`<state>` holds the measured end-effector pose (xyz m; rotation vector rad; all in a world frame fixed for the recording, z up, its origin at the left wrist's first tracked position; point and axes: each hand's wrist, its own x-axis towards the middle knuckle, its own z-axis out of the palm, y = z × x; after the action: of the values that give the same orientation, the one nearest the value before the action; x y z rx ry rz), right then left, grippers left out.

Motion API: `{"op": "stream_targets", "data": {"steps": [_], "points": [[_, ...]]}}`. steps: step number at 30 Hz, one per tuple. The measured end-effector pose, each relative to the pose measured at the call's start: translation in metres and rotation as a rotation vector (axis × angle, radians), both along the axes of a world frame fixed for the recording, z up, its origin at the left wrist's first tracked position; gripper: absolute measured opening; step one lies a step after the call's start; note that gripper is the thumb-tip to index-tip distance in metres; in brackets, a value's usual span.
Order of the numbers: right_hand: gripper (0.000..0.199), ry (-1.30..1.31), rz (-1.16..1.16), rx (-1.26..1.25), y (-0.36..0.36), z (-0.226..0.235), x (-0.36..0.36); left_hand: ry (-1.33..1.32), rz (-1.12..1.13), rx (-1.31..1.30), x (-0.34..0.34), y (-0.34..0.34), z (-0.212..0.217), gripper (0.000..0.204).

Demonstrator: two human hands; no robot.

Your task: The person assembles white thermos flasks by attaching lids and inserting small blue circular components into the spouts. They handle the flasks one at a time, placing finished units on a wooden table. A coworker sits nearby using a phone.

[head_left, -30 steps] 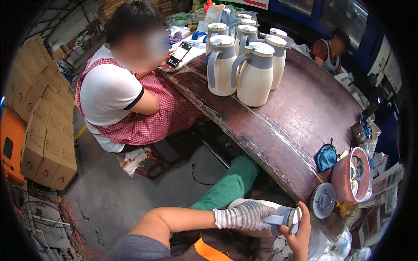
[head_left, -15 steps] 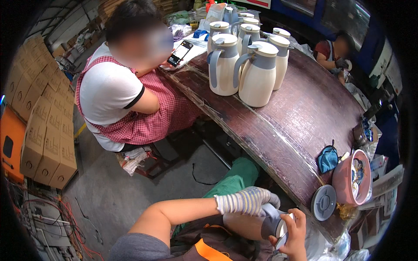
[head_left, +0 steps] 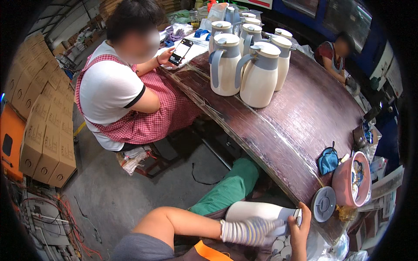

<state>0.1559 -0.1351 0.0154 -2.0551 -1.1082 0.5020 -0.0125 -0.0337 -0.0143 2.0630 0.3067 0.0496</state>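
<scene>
A cream vacuum jug point(head_left: 254, 211) with a grey collar lies on its side over my lap, its top end pointing right. My bare right hand point(head_left: 300, 224) is closed around that top end, with the thumb against the lid area. My left hand point(head_left: 252, 231), in a striped knit glove, is beside the grey collar on the near side; motion smears its fingers, and whether they touch the jug's handle cannot be made out. Below the hands, several small round pale caps point(head_left: 282, 249) show in a heap.
Several upright cream jugs point(head_left: 259, 80) stand on the dark table point(head_left: 305, 113). Near its right corner are a grey round lid point(head_left: 323, 204), a pink bucket point(head_left: 348, 185) and a blue pouch point(head_left: 327, 161). A seated person holds a phone point(head_left: 180, 51); another sits across the table.
The jug has turned and shifted away from me, showing more of its body. My left hand has come off its top side to the near side. The seated person's phone hand shows more.
</scene>
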Motion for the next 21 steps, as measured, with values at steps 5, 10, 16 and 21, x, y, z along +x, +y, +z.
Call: {"op": "stream_targets", "data": {"steps": [5,10,16,21], "points": [[0.094,-0.223,0.389,0.000,-0.012,0.031,-0.015,-0.097,0.183,0.004,0.002,0.077,-0.005,0.049],[0.076,-0.471,0.722,0.159,0.001,0.045,-0.016,-0.129,0.102,-0.485,0.016,0.093,-0.024,0.046],[0.064,-0.523,0.907,0.288,0.009,0.028,-0.010,-0.035,0.201,-0.520,0.014,0.082,-0.015,0.039],[0.052,-0.318,0.265,0.061,0.008,0.005,-0.005,-0.050,0.206,-0.438,-0.003,0.044,0.003,0.037]]}}
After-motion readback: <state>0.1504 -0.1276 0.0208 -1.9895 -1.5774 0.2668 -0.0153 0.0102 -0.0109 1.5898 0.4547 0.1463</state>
